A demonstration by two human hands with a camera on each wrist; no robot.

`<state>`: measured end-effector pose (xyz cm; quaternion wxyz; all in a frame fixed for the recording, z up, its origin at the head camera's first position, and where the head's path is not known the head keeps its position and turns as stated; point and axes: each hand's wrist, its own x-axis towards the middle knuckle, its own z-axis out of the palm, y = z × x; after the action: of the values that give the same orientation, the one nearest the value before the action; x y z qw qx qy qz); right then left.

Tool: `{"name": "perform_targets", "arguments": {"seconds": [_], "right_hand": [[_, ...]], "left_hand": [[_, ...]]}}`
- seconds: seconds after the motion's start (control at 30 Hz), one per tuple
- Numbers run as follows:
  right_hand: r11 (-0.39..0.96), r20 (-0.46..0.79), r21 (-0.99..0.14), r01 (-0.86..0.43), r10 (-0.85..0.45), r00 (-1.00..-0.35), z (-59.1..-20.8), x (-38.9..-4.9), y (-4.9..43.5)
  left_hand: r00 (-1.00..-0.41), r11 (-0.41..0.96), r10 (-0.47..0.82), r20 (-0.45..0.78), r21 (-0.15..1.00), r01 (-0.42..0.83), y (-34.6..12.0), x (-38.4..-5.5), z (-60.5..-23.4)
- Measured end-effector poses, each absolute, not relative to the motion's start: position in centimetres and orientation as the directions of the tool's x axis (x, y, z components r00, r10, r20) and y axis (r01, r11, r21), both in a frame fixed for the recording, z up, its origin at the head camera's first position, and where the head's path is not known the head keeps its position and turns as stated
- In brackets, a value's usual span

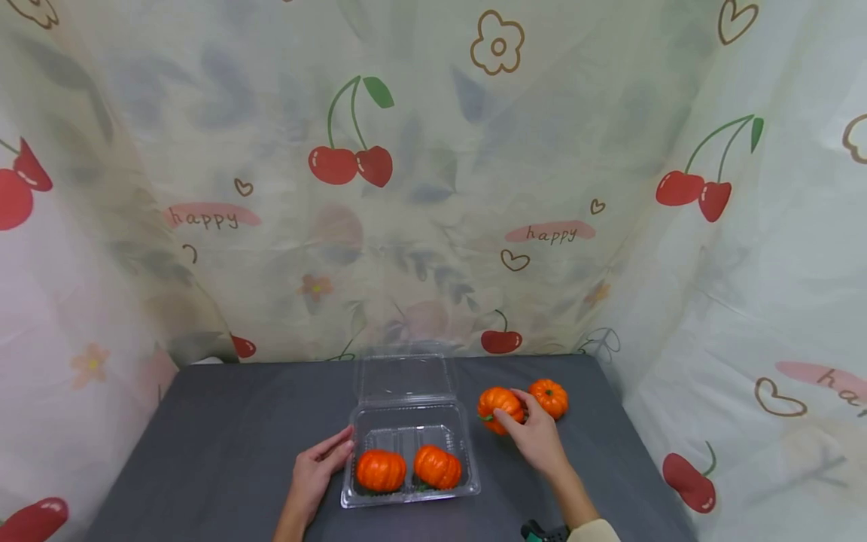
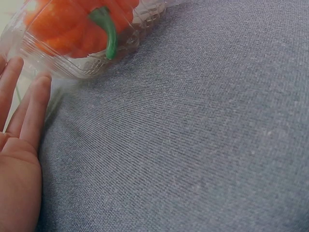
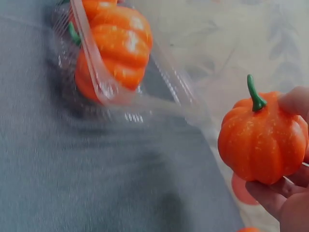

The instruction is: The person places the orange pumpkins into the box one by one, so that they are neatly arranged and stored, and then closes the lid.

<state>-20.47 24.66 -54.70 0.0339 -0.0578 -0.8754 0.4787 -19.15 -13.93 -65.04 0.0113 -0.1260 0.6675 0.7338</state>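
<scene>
On the counter [image 1: 237, 444], a clamshell box [image 1: 410, 497] of two pumpkins [image 1: 381, 470], touched by the left hand [image 1: 317, 473], fingers straight, could be shifted if bumped; farther, a third pumpkin [image 1: 497, 408], pinched by the right hand [image 1: 540, 443], could be dropped, being smooth.

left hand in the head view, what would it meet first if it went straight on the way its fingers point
Most likely the left side of the clear plastic box; the left hand has its fingertips at that edge, touching or nearly so.
</scene>
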Motion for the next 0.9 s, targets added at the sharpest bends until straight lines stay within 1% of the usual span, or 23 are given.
{"name": "perform_targets", "arguments": {"seconds": [0.17,0.33,0.43,0.67,0.9], "right_hand": [[0.492,0.040,-0.870,0.020,0.112,-0.993,-54.4,-20.4,23.7],[0.501,0.107,-0.864,-0.049,0.089,-0.990,-54.3,-20.6,22.4],[0.506,0.124,-0.860,-0.074,0.064,-0.990,-54.3,-21.0,21.4],[0.496,0.135,-0.862,-0.104,0.026,-0.991,-54.3,-21.2,19.3],[0.458,0.146,-0.877,-0.148,-0.040,-0.988,-54.2,-20.9,17.8]], "left_hand": [[-0.969,-0.116,-0.133,-0.207,0.975,-0.192,-13.7,-19.2,-64.8],[-0.971,-0.125,-0.126,-0.205,0.974,-0.189,-13.7,-19.1,-64.7],[-0.968,-0.137,-0.140,-0.208,0.972,-0.189,-13.9,-18.9,-64.8],[-0.965,-0.147,-0.147,-0.218,0.969,-0.197,-14.4,-18.7,-65.0],[-0.971,-0.136,-0.140,-0.194,0.975,-0.176,-14.2,-18.8,-64.8]]}}
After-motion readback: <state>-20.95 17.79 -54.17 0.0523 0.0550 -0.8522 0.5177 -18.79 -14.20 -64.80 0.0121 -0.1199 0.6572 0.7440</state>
